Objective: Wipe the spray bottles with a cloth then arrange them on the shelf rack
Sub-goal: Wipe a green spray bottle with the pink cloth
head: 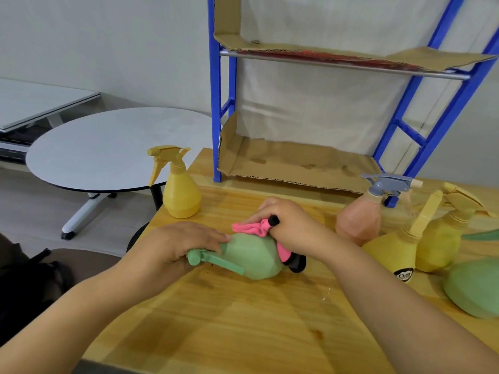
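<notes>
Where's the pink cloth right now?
In the head view, the pink cloth is mid-table, bunched in the right hand and pressed on the lying green bottle that the left hand holds.

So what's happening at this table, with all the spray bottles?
A person is wiping a green spray bottle lying on the wooden table: the left hand grips its trigger end, the right hand presses a pink cloth on its body. A yellow spray bottle and several others wait nearby; the blue shelf rack holds none.

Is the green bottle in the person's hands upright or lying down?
Lying down: the green bottle rests sideways on the table, left hand gripping its trigger end, right hand holding a pink cloth against it.
</notes>
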Demonstrator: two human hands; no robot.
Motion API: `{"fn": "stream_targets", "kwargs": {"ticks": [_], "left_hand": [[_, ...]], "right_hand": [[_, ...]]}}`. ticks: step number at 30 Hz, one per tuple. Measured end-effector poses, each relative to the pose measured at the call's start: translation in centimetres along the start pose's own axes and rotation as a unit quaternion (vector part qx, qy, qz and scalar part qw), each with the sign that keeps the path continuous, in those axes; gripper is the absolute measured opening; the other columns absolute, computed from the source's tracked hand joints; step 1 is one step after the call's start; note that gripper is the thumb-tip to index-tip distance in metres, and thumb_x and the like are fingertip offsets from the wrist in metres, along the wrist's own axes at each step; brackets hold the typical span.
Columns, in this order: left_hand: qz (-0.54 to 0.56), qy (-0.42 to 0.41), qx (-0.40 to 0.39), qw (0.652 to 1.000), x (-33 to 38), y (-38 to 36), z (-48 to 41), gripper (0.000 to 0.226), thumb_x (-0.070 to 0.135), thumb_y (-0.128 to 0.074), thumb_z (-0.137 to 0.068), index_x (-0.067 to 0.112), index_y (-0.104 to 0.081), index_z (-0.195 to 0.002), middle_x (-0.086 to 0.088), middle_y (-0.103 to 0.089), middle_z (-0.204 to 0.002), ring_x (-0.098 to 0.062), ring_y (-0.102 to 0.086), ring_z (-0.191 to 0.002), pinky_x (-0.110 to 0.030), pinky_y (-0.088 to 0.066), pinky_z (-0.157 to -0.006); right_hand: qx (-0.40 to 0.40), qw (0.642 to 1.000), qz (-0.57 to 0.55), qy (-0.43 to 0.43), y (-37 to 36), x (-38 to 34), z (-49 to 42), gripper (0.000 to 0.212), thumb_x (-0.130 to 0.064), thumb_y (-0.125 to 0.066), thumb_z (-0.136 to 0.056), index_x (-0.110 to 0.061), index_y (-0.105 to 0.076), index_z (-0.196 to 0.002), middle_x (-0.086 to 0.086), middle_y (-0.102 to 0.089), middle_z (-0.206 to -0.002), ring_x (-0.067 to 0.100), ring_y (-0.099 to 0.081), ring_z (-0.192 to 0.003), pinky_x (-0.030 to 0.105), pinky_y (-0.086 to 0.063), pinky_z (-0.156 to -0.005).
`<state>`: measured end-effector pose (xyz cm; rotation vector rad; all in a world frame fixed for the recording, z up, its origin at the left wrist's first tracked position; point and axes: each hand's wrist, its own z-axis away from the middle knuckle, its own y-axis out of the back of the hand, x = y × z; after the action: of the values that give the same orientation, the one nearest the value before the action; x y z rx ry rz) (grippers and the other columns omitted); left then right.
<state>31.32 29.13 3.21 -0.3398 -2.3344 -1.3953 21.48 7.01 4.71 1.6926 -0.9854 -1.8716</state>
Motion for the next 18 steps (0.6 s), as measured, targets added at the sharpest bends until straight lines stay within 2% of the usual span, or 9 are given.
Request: {"fn": "stream_targets", "kwargs": {"ticks": [1,3,5,6,8,10,13,16,18], "left_hand": [[0.035,0.024,0.02,0.999,0.1,0.0,0.1,0.017,0.021,-0.063,-0.082,0.031,-0.067,-0.096,0.018,-0.067,-0.114,0.003,-0.06,-0.108,-0.011,-0.046,-0.088],[0.147,0.117,0.062,0.98,0.4,0.3,0.6,0.026,0.008,-0.071,-0.079,0.032,-0.07,-0.088,0.02,-0.069,-0.107,0.003,-0.063,-0.103,-0.011,-0.048,-0.086],[0.248,0.195,0.123,0.941,0.1,0.7,1.2,0.021,0.013,-0.077,-0.072,0.029,-0.073,-0.084,0.012,-0.072,-0.101,-0.002,-0.065,-0.098,-0.013,-0.05,-0.084],[0.288,0.219,0.157,0.919,-0.2,1.0,1.6,0.018,0.023,-0.081,-0.067,0.028,-0.074,-0.083,0.008,-0.073,-0.101,-0.005,-0.066,-0.098,-0.014,-0.051,-0.082],[0.365,0.242,0.199,0.877,-0.6,1.2,2.0,0.036,0.048,-0.085,-0.053,0.025,-0.073,-0.079,0.0,-0.073,-0.102,-0.011,-0.066,-0.101,-0.015,-0.053,-0.079],[0.405,0.256,0.215,0.851,-0.9,1.1,2.1,0.052,0.06,-0.085,-0.041,0.023,-0.071,-0.075,-0.006,-0.072,-0.105,-0.017,-0.067,-0.101,-0.021,-0.056,-0.079],[0.438,0.271,0.226,0.827,-0.6,0.7,1.7,0.057,0.06,-0.086,-0.037,0.021,-0.073,-0.076,-0.009,-0.071,-0.107,-0.025,-0.069,-0.094,-0.038,-0.058,-0.079],[0.459,0.283,0.25,0.804,-0.6,0.5,1.9,0.071,0.056,-0.089,-0.035,0.011,-0.069,-0.085,-0.011,-0.071,-0.106,-0.025,-0.068,-0.094,-0.034,-0.059,-0.07],[0.476,0.293,0.264,0.786,-0.6,0.3,2.0,0.069,0.053,-0.09,-0.033,0.01,-0.07,-0.084,-0.012,-0.071,-0.105,-0.023,-0.069,-0.092,-0.033,-0.059,-0.067]], "right_hand": [[0.003,1.0,-0.019,-0.018,0.3,0.4,0.2,0.056,0.014,-0.044,-0.08,-0.029,-0.073,-0.101,-0.003,-0.055,-0.093,0.013,-0.051,-0.086,0.021,-0.041,-0.065],[0.043,0.995,-0.071,-0.054,0.5,1.3,1.0,0.055,0.014,-0.044,-0.081,-0.028,-0.073,-0.1,-0.001,-0.058,-0.094,0.017,-0.055,-0.087,0.02,-0.045,-0.062],[0.109,0.978,-0.164,-0.07,0.5,1.6,2.0,0.055,0.017,-0.046,-0.081,-0.029,-0.074,-0.096,0.005,-0.059,-0.1,0.02,-0.06,-0.086,0.028,-0.055,-0.066],[0.136,0.965,-0.214,-0.067,0.4,1.4,2.5,0.055,0.019,-0.046,-0.081,-0.027,-0.074,-0.095,0.007,-0.06,-0.102,0.015,-0.063,-0.083,0.031,-0.057,-0.069],[0.169,0.941,-0.291,-0.045,0.1,0.7,3.1,0.054,0.02,-0.047,-0.081,-0.025,-0.073,-0.095,0.006,-0.063,-0.107,0.003,-0.066,-0.08,0.03,-0.058,-0.068],[0.172,0.921,-0.348,-0.023,-0.5,0.0,3.2,0.053,0.02,-0.05,-0.081,-0.024,-0.073,-0.098,0.002,-0.067,-0.109,0.004,-0.066,-0.089,0.021,-0.055,-0.065],[0.17,0.895,-0.412,-0.003,-1.2,-1.2,3.0,0.045,0.014,-0.056,-0.082,-0.02,-0.07,-0.108,0.001,-0.067,-0.112,0.006,-0.066,-0.092,0.015,-0.052,-0.066],[0.199,0.895,-0.397,0.028,-1.3,-2.1,2.9,0.047,0.012,-0.057,-0.083,-0.026,-0.069,-0.108,0.0,-0.064,-0.109,0.003,-0.063,-0.093,0.01,-0.048,-0.073],[0.21,0.908,-0.358,0.057,-1.2,-2.4,3.0,0.053,0.016,-0.054,-0.082,-0.028,-0.07,-0.106,-0.002,-0.062,-0.103,0.005,-0.06,-0.099,0.009,-0.044,-0.083]]}}
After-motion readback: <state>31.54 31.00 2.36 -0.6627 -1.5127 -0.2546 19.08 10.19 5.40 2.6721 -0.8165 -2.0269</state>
